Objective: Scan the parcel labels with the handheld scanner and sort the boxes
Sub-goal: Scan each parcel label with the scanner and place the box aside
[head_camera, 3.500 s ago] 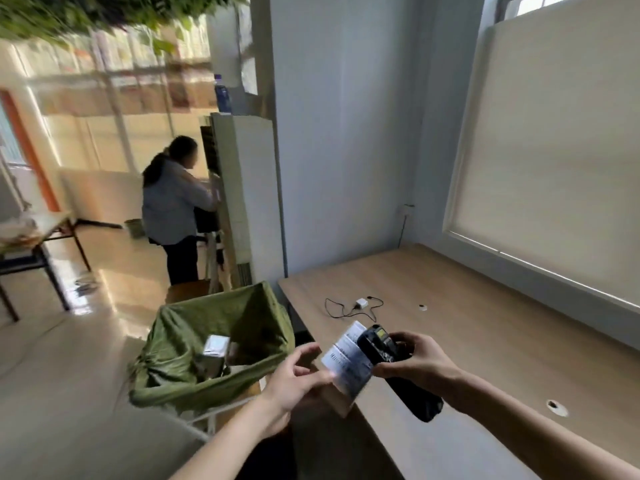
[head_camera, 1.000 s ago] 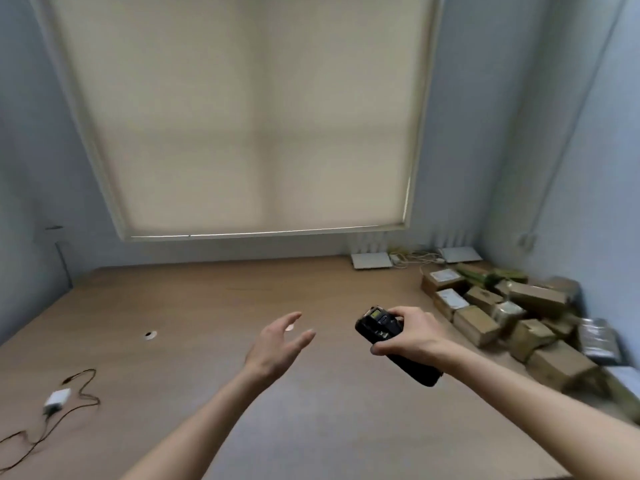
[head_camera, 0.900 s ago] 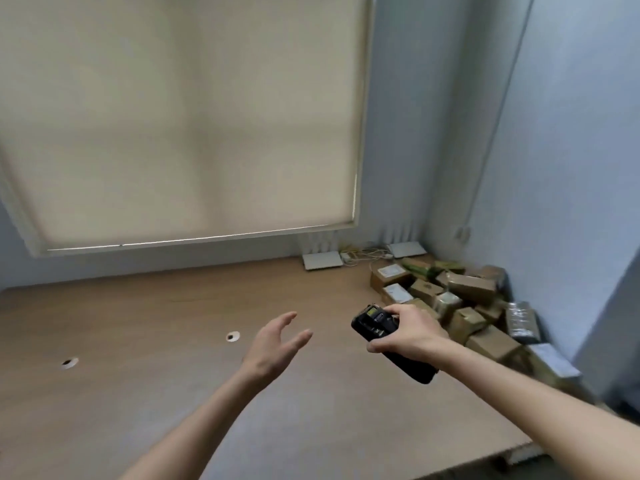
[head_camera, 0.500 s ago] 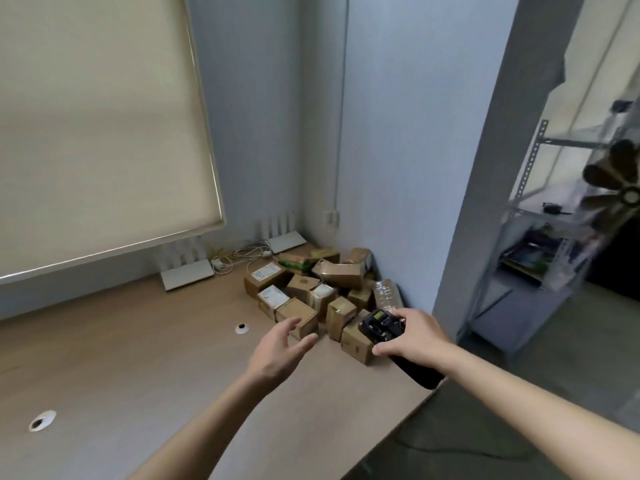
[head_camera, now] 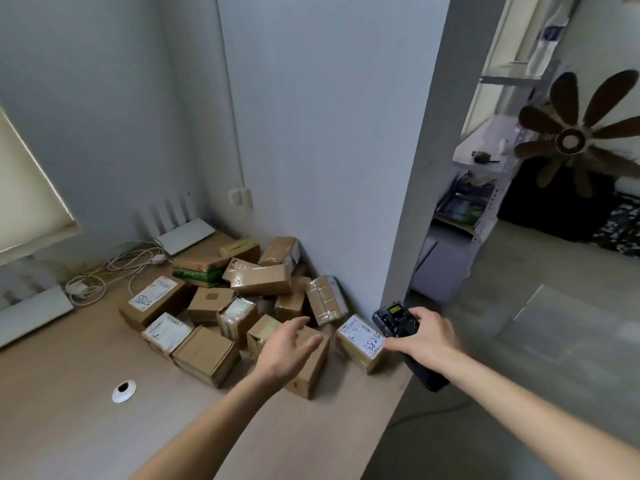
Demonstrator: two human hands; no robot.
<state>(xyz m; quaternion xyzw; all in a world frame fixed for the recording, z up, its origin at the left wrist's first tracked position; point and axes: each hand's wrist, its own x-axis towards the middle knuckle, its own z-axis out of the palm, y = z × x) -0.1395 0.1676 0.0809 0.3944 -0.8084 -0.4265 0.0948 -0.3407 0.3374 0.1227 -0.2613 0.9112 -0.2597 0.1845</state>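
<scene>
Right hand point(head_camera: 427, 336) grips scanner point(head_camera: 394, 318), pointing toward boxes point(head_camera: 242, 306).

Scanner point(head_camera: 398, 320) middle hidden by right hand point(head_camera: 427, 336); label point(head_camera: 363, 336) print unreadable.

Far beyond my left hand a flat white router with upright antennas point(head_camera: 185, 235) lies against the grey wall, with a tangle of white cables point(head_camera: 114, 271) just beside it. Nearer, left of my left forearm, a round white grommet point(head_camera: 123, 390) sits in the wooden tabletop point(head_camera: 69, 427). Up past my right hand hangs a dark brown fan with petal blades point(head_camera: 571, 140), in front of a metal shelving rack point(head_camera: 471, 202).
</scene>
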